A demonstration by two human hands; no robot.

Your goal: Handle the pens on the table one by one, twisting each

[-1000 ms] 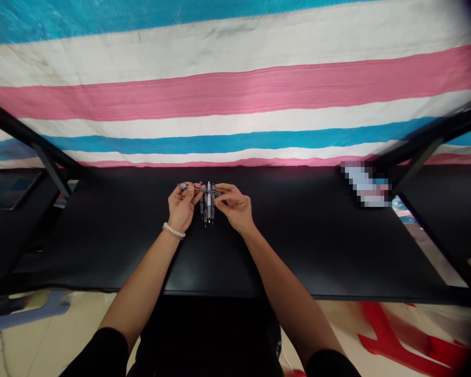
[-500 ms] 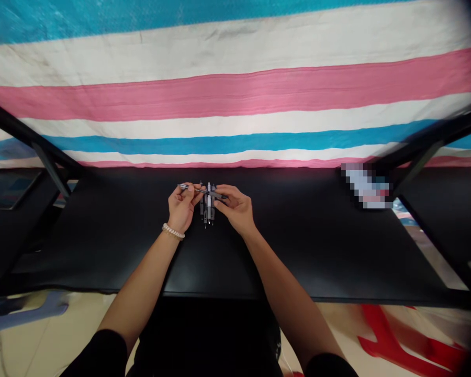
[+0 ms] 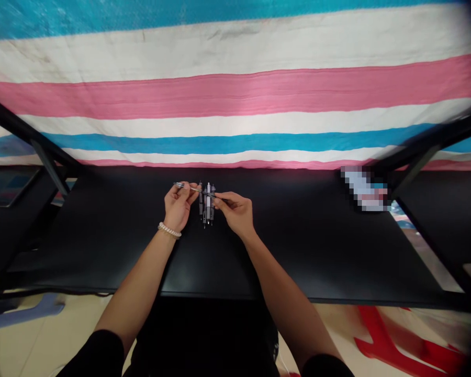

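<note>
Both my hands work over the middle of a black table (image 3: pixel 298 246). My left hand (image 3: pixel 176 205), with a bead bracelet at the wrist, pinches the left end of a thin pen (image 3: pixel 185 187) held level. My right hand (image 3: pixel 235 211) pinches the other end of the same pen, and a thin refill shows between the two hands. Under the gap between my hands lies a small row of pens (image 3: pixel 207 205), side by side, pointing away from me.
A striped pink, white and blue sheet (image 3: pixel 235 104) hangs behind the table. Black frame bars slant at left (image 3: pixel 43 152) and right (image 3: pixel 424 152). A blurred small object (image 3: pixel 363 187) lies at the table's far right. A red plastic stool (image 3: pixel 408 345) stands on the floor below right.
My hands have drawn a little apart along the pen, the left one shifting left. The row of pens on the table has stayed put.
</note>
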